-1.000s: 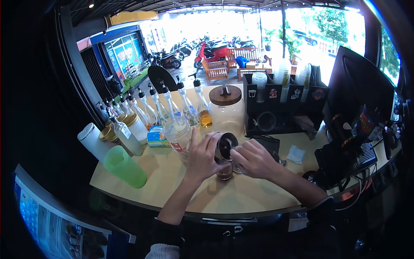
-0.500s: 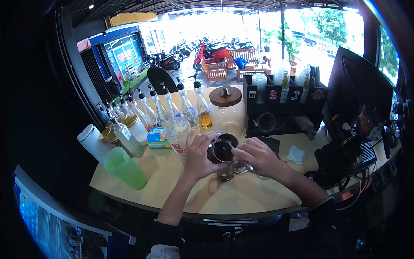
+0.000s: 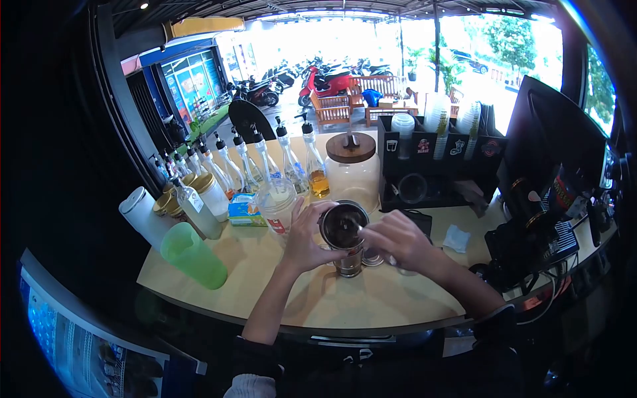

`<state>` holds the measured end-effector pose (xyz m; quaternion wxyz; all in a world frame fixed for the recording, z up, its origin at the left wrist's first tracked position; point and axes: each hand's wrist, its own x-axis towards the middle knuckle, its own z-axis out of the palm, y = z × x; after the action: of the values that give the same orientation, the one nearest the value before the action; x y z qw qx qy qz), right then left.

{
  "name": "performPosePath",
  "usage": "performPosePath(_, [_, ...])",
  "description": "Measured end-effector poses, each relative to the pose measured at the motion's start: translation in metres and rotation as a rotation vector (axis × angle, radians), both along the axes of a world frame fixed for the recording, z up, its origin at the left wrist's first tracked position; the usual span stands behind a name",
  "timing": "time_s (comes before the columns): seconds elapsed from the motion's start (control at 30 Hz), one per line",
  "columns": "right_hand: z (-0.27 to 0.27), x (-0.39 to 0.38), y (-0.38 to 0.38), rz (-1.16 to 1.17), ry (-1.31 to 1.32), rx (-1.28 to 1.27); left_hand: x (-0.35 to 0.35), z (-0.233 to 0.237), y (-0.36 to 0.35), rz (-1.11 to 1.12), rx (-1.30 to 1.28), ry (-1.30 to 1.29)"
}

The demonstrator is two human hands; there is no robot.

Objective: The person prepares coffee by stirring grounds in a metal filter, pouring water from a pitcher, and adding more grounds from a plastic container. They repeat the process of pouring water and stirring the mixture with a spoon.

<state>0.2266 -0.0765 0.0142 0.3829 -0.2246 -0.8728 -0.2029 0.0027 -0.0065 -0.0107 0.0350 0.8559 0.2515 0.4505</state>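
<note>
My left hand (image 3: 305, 240) wraps round the side of a metal cup (image 3: 323, 229), its mouth tilted toward me and showing a dark inside. Pinched in the fingers of my right hand (image 3: 398, 244) is a slim spoon (image 3: 360, 232), its tip reaching into the cup's mouth; most of it is hidden by the hand. Directly beneath the cup stands a shiny brownish container (image 3: 348, 264), partly covered by it. A round metal lid or ring (image 3: 373, 257) lies beside that container. Left of my left hand stands a clear plastic jar (image 3: 275, 202) with a red label.
A green tumbler (image 3: 192, 255) leans at the counter's left. Behind are pump bottles (image 3: 318, 179), a blue-yellow box (image 3: 245, 211) and a wooden-lidded glass jar (image 3: 352, 176). A black cup rack (image 3: 424, 176) stands at back right, near a tissue (image 3: 456, 239) and a monitor (image 3: 557, 139).
My right hand has shifted slightly, and the spoon's handle has turned more out of sight. The cup's mouth faces me a little more. My left hand keeps its grip.
</note>
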Motion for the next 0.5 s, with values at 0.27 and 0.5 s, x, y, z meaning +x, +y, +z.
performPosePath(0.27, [0.002,-0.002,0.000,0.049,-0.052,-0.061,-0.004,0.002,0.007,-0.098,-0.049,0.004])
performPosePath(0.5, [-0.001,-0.002,-0.001,0.135,-0.060,-0.262,-0.009,0.007,0.011,-0.238,-0.167,0.008])
